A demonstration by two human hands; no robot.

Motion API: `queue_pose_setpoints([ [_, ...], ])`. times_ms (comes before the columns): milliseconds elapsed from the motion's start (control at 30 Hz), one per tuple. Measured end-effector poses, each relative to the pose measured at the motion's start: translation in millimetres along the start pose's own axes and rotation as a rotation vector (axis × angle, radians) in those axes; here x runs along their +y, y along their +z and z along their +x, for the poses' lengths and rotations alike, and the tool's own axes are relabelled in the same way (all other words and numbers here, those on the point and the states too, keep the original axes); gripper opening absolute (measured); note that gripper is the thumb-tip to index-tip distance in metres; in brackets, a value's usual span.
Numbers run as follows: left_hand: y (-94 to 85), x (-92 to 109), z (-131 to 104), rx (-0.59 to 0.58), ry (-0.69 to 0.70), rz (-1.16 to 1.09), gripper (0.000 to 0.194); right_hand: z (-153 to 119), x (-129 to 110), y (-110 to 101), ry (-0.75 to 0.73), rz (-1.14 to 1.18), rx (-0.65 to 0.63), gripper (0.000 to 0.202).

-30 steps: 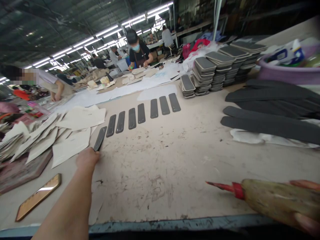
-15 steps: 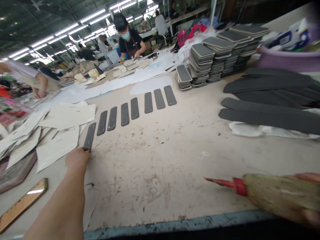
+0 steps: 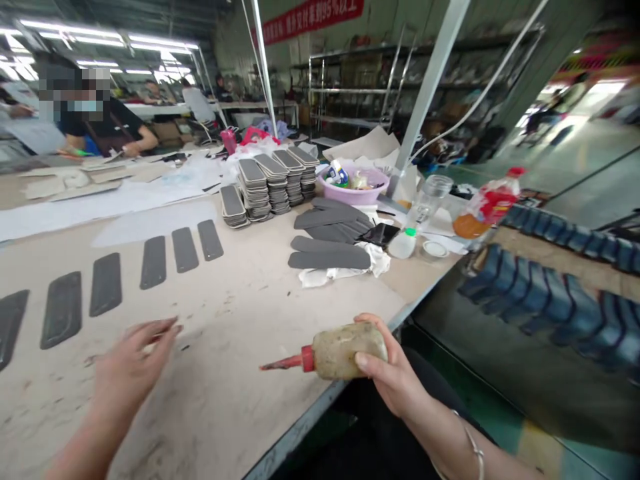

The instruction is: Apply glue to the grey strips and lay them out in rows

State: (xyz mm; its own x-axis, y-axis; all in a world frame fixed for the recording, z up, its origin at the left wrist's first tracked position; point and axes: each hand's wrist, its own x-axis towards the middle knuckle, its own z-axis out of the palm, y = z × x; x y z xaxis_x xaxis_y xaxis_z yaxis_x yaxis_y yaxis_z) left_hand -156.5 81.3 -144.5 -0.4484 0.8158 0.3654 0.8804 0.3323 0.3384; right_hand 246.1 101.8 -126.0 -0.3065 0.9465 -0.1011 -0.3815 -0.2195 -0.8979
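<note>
My right hand [image 3: 393,370] is wrapped round a stained squeeze bottle [image 3: 345,350], which lies sideways with its red pointed nozzle toward the left. Over the table, my left hand [image 3: 135,363] is empty, with fingers bent and a gap between them and the thumb. Beyond it, dark grey rounded strips [image 3: 106,283] lie in a slanting row, some with a shiny film on them. Stacks of light-edged grey pieces [image 3: 255,190] stand behind. Longer dark grey pieces [image 3: 330,257] rest partly on white cloth.
A purple basin [image 3: 357,195] with small items stands at the table's back. Near the right edge are a clear jar [image 3: 435,193], a green-capped bottle [image 3: 403,244] and a red-labelled bottle [image 3: 493,203]. Blue pieces [image 3: 540,287] line another surface at right. A person [image 3: 110,123] works across the table.
The view has swung to the right. My left hand has let go of the nearest grey strip and moved right, off the row. The bottle remains in my right hand.
</note>
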Motion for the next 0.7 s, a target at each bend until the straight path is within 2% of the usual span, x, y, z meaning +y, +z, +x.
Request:
queue_pose_setpoints([
  [67,17.8,49,15,-0.097,0.177,-0.085,0.038,-1,-3,-7,-0.011,0.054,0.033,0.055],
  [200,68.7,149,51,-0.199,0.439,-0.141,0.039,0,-12,-23,-0.034,0.14,0.115,0.053],
  [300,101.8,198,71,-0.242,0.548,-0.078,0.038,1,-19,-34,-0.027,0.209,0.152,0.052],
  [400,124.8,225,82,-0.306,0.619,0.013,0.039,2,-23,-41,-0.026,0.27,0.152,0.051],
  [500,137.5,240,86,-0.365,0.66,0.03,0.036,4,-27,-47,-0.013,0.318,0.131,0.051],
  [600,140.7,245,85,-0.361,0.62,0.022,0.033,5,-31,-54,0.003,0.345,0.127,0.052],
  [700,136.9,242,82,-0.319,0.537,0.011,0.033,6,-33,-61,0.019,0.35,0.145,0.051],
])
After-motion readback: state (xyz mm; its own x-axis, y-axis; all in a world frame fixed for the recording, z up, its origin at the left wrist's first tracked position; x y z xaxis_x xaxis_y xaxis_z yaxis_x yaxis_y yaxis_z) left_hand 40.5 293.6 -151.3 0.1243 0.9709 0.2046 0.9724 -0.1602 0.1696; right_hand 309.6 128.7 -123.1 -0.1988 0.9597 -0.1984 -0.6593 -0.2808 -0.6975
